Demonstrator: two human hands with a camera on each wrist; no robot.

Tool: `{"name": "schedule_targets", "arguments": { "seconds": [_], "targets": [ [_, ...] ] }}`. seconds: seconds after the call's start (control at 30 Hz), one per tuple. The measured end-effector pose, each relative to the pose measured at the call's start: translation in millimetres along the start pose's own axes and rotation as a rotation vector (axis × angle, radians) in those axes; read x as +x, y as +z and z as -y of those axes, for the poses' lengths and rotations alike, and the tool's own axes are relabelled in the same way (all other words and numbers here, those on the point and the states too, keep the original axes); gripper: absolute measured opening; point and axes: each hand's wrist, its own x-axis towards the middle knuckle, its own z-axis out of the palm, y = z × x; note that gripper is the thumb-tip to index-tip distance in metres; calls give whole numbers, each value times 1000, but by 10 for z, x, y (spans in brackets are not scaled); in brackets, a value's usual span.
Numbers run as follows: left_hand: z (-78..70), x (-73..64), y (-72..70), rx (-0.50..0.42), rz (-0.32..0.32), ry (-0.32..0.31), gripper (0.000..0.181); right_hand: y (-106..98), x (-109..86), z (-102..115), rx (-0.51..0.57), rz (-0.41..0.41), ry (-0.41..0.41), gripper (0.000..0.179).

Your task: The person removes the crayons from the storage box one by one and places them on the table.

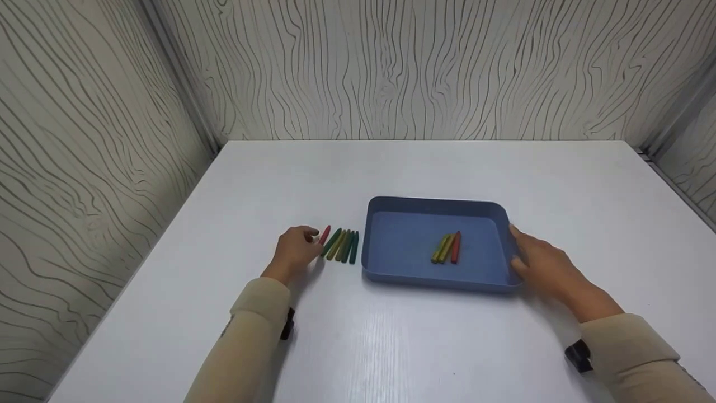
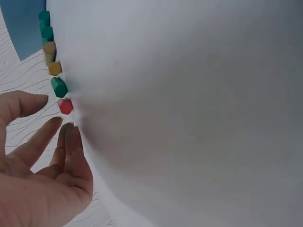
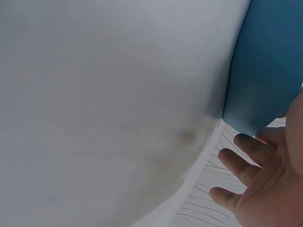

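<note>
My left hand [image 1: 295, 250] is at the left end of a row of crayons, its thumb and fingertips around a red crayon [image 1: 324, 235]. In the left wrist view a gap shows between the thumb and fingers, with the red crayon [image 2: 66, 107] just beyond it. Beside it lie a green crayon [image 1: 331, 242] and several more green and yellowish ones. My right hand [image 1: 542, 267] touches the right wall of a blue tray [image 1: 391, 246], thumb at the rim and other fingers spread. Two yellowish crayons [image 1: 442, 248] and one red crayon [image 1: 456, 247] lie inside the tray.
Everything stands on a white table [image 1: 358, 336]. Wood-patterned panels [image 1: 386, 67] border it at the back and on both sides. The crayon row lies close to the tray's left wall.
</note>
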Motion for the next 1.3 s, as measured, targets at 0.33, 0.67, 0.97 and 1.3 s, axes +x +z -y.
{"name": "schedule_targets", "arguments": {
  "seconds": [0.33, 0.67, 0.97, 1.3],
  "targets": [
    [-75, 6, 1, 175, -40, -20, 84, 7, 5, -26, 2, -6, -8, 63],
    [-137, 18, -23, 254, -50, -11, 106, 11, 7, -22, -3, -14, -7, 64],
    [-267, 24, -22, 279, -73, -4, 110, 11, 8, -21, -5, -15, -18, 62],
    [-616, 41, 102, 278, -106, 76, 110, 14, 12, -30, -5, -13, -19, 63]
  ]
}}
